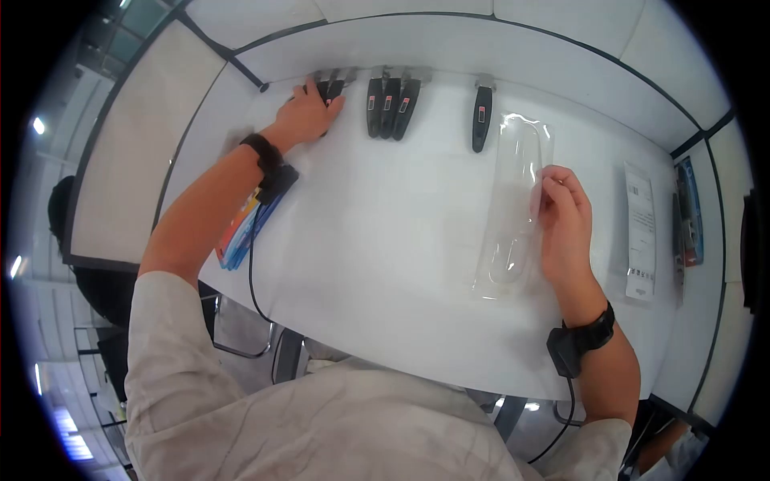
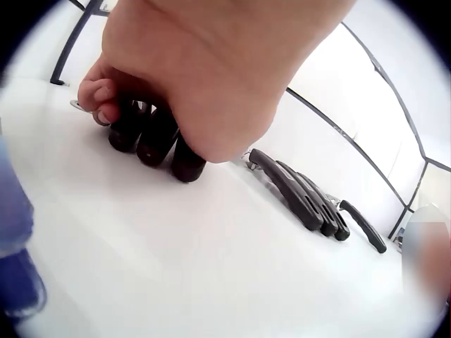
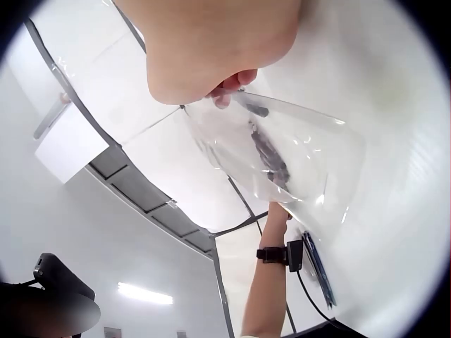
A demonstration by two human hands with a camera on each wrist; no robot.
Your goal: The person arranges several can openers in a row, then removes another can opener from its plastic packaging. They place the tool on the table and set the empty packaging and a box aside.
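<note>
Across the white table (image 1: 385,240), far-left tools (image 2: 156,144) were gripped by the left hand (image 1: 306,117), while a clear package (image 1: 507,228), not yet filled, was pinched by the right hand (image 1: 568,220).

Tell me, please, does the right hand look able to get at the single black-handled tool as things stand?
Probably not directly: the right hand holds the clear plastic package, which is between it and the tool. Setting that aside might help.
</note>
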